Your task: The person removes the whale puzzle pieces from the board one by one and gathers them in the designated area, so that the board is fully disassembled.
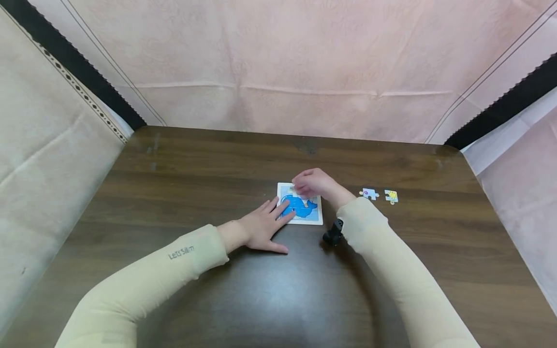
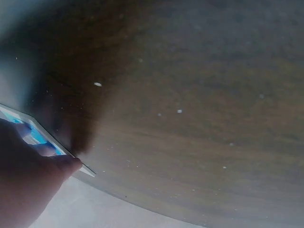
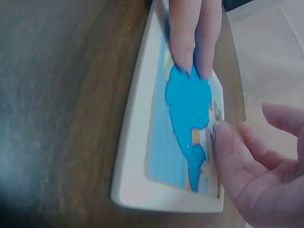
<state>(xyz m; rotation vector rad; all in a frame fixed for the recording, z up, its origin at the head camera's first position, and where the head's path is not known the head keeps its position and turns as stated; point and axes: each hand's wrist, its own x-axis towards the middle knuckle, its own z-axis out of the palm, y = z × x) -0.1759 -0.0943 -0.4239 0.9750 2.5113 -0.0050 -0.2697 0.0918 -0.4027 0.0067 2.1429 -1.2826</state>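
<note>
A small jigsaw puzzle (image 1: 306, 216) with a blue whale picture in a white frame lies flat on the table. My left hand (image 1: 266, 226) is spread at its left side; some fingertips rest on the picture and the thumb lies on the table. In the right wrist view, the left fingers (image 3: 184, 38) press on the whale (image 3: 187, 102). My right hand (image 1: 319, 186) is bent over the puzzle's far edge. Its fingertips pinch a small puzzle piece (image 3: 217, 110) there, partly hidden by the thumb.
Two loose puzzle pieces, one with a purple mark (image 1: 369, 194) and one with a yellow figure (image 1: 391, 196), lie on the brown table (image 1: 209, 169) right of the right hand. A black wrist device (image 1: 334, 233) sits under the right cuff. Pale cloth (image 1: 283, 58) hangs behind the table.
</note>
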